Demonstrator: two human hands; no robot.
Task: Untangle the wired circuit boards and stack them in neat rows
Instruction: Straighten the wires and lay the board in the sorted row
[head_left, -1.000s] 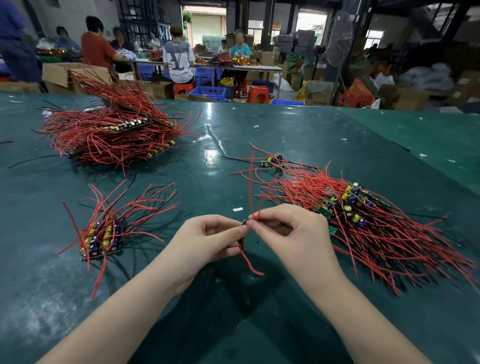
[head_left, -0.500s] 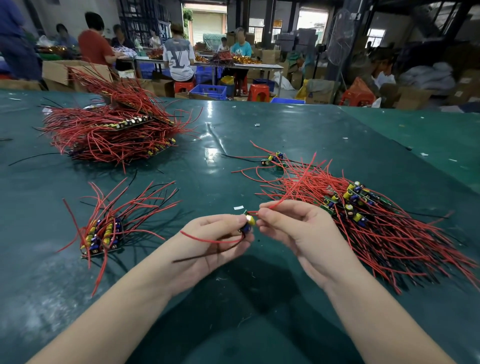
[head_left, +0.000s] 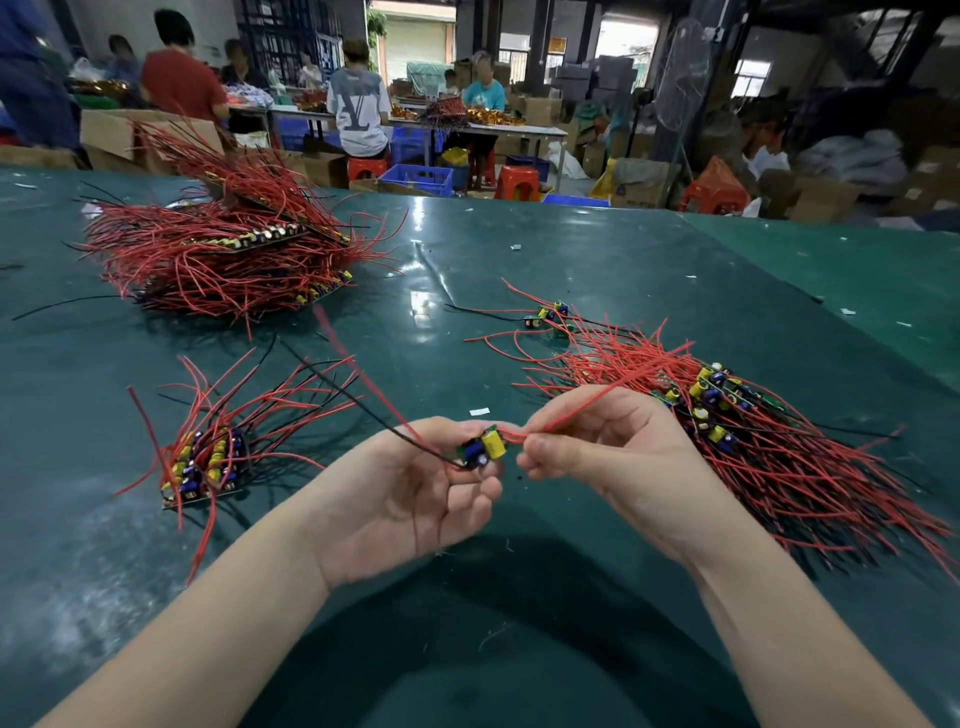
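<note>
Three wire piles (head_left: 223, 260) lie on a green table (head_left: 623, 270); left hand (head_left: 405, 499) holds a board (head_left: 480, 451), right hand (head_left: 613, 457) pinches its wire (head_left: 571, 413); workers (head_left: 358, 104) sit behind.

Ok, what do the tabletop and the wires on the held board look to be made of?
The tabletop looks like a dark green vinyl or rubber sheet, glossy: it mirrors the overhead lights. The wires seem to be thin conductors in red plastic insulation, smooth and springy, holding loose curves; one is black. The board between both hands looks like green laminate, though little of it shows.
</note>
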